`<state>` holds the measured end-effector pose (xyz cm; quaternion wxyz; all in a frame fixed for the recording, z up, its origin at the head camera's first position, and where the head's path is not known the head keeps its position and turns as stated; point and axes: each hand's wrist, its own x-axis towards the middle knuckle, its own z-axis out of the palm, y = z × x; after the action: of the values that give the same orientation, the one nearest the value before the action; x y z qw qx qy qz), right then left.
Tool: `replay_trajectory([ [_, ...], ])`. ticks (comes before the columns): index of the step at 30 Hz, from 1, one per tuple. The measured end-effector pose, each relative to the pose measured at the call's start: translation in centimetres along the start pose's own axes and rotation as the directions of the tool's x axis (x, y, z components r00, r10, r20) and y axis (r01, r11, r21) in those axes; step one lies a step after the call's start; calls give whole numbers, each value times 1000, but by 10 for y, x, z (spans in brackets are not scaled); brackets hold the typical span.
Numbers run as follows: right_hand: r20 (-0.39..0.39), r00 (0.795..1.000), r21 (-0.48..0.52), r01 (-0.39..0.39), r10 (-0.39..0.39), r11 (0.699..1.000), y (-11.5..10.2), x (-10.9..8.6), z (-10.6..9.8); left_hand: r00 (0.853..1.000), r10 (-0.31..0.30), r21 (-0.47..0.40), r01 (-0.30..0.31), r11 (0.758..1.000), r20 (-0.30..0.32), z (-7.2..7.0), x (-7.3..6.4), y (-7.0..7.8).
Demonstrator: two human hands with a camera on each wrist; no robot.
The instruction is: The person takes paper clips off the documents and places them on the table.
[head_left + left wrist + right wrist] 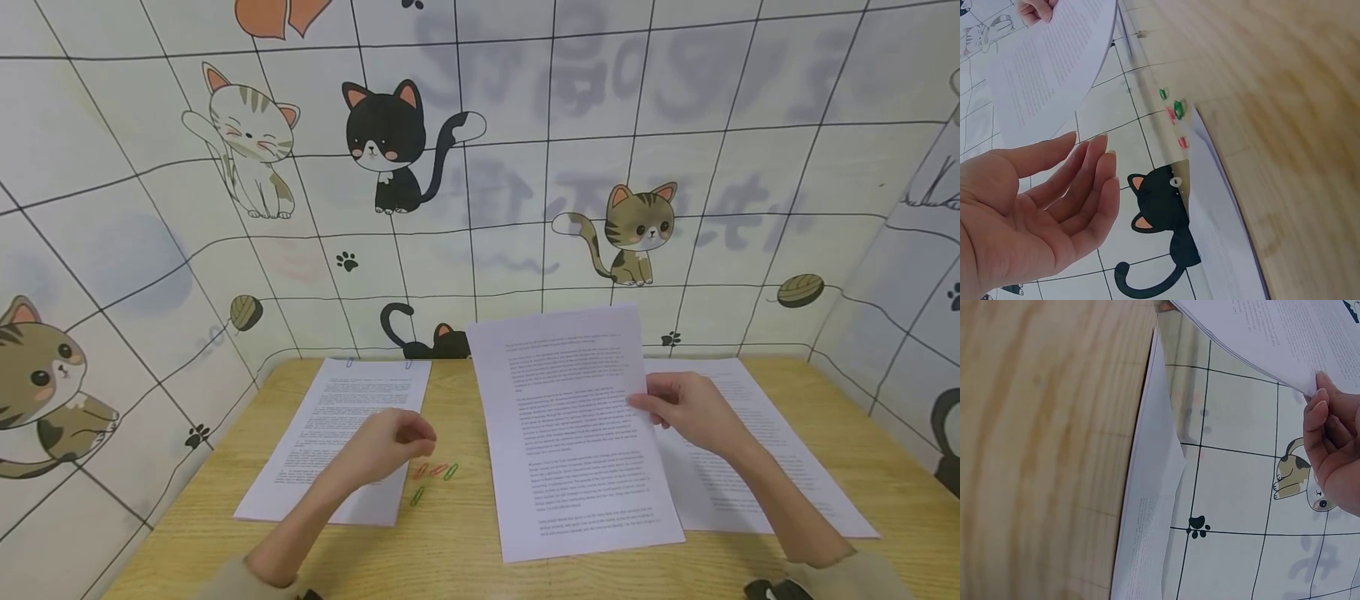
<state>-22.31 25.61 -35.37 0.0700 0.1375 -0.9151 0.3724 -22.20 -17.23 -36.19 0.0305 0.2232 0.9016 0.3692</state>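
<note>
My right hand (693, 412) pinches the right edge of a thin stack of printed paper (570, 442) between thumb and fingers, holding it raised and tilted above the table. Layered edges show on that paper (1254, 350) in the right wrist view. My left hand (386, 446) hovers over the right side of another printed stack (322, 450), fingers loosely bent and nothing between them. Two blue paper clips (350, 362) sit on that stack's top edge. Just right of the left hand, several red and green paper clips (417, 496) lie on the wood.
A third pile of printed sheets (780, 492) lies at the right of the wooden table (450, 567), partly behind the raised paper. A wall covering (510, 250) with cartoon cats and grid lines rises behind the table and along both sides.
</note>
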Motion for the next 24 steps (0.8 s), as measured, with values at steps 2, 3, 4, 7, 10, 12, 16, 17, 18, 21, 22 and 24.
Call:
replay_trajectory([
  [2,-3,1000,-2,3,-3,1000,0,0,0,1000,-3,-13,2,1000,-16,1,3,3],
  [3,-4,1000,-3,6,-6,1000,0,0,0,1000,-6,-23,6,1000,-23,2,4,4],
  [4,-6,1000,-4,7,-7,1000,0,0,1,999,-12,-34,11,999,-32,3,5,5],
  [7,-11,1000,-3,10,-10,1000,0,0,1,998,-17,-61,14,998,-53,6,9,8],
  [10,-16,1000,0,13,-13,1000,0,0,1,997,-4,-91,-3,996,-78,8,13,13],
  [12,-20,1000,-2,15,-15,1000,0,0,1,996,9,-109,-19,994,-92,9,15,15],
  [16,-29,999,-2,17,-17,1000,-2,0,1,993,18,-144,-35,989,-116,13,21,21],
  [17,-29,999,3,17,-17,1000,-2,-1,1,993,19,-154,-38,987,-119,13,22,23],
  [18,-29,999,8,18,-17,1000,-2,-1,1,992,19,-164,-39,986,-123,15,24,24],
  [21,-29,999,22,16,-16,1000,-4,-1,1,992,25,-196,-49,979,-125,20,31,27],
  [22,-29,999,26,16,-16,1000,-4,-1,1,992,25,-205,-50,977,-125,22,32,28],
  [24,-31,999,34,18,-17,999,-5,-1,1,992,33,-217,-59,975,-122,25,37,30],
])
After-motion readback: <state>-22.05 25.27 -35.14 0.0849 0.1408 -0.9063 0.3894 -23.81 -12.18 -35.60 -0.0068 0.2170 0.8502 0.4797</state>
